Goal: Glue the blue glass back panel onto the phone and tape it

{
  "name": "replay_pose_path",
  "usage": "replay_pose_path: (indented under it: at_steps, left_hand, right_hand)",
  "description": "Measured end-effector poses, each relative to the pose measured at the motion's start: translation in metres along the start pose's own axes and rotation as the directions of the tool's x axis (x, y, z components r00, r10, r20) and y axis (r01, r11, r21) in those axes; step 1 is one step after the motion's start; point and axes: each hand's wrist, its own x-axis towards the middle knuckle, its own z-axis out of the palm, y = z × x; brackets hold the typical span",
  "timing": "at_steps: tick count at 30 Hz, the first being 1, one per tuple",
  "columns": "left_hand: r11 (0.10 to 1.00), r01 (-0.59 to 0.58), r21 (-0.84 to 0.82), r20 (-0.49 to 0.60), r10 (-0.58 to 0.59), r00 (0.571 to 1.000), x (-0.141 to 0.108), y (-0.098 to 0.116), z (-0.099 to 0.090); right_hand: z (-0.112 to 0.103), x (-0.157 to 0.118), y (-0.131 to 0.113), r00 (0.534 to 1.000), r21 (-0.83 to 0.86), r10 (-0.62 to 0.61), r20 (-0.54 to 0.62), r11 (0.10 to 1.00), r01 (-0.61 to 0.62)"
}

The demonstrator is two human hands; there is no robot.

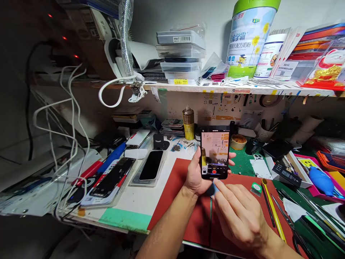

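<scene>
My left hand (194, 174) is wrapped around a smartphone (215, 154), with its thumb on the near side and fingertips showing past the right edge. The phone stands tilted up, its lit screen showing a camera view with a red record button. Just below its bottom edge is my right hand (238, 212), fingers bent and drawn together. By those fingertips shows a small dark blue piece (212, 189), partly covered; whether the fingers grip it is unclear. Both hands are over a red-brown work mat (175, 196).
Left of the mat lie a phone in a clear case box (151, 165) and a phone screen assembly (113, 178). Yellow tweezers (272, 208), scissors (289, 226) and a blue air blower (321, 181) are on the right. A loaded shelf (242, 88) overhangs the bench; white cables (72, 108) hang left.
</scene>
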Motion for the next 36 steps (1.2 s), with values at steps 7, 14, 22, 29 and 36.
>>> replay_pose_path:
  at_steps: [7, 14, 22, 29, 36]
  left_hand:
    - [1.000, -0.020, 0.012, -0.031, 0.020, 0.999, 0.000, 0.001, -0.001]
    - [1.000, -0.021, 0.007, -0.035, 0.022, 0.999, 0.001, 0.002, 0.001]
    - [1.000, 0.001, 0.026, -0.007, -0.001, 1.000, 0.000, -0.001, -0.002]
    - [0.999, 0.016, -0.041, -0.013, -0.016, 1.000, 0.000, -0.001, -0.003]
    - [0.998, 0.010, 0.057, 0.014, -0.011, 1.000, 0.000, 0.000, -0.003]
  right_hand:
    - [0.002, -0.016, 0.006, 0.990, 0.044, -0.050, 0.130, 0.998, 0.045]
    - [0.000, -0.016, 0.008, 0.990, 0.015, -0.068, 0.125, 0.998, 0.067]
    - [0.000, 0.006, 0.009, 0.988, -0.063, 0.069, 0.139, 0.996, -0.061]
    - [-0.001, 0.015, 0.008, 0.984, -0.195, 0.178, -0.013, 0.965, -0.177]
    - [-0.005, 0.009, 0.006, 0.995, -0.114, 0.086, -0.048, 0.989, -0.091]
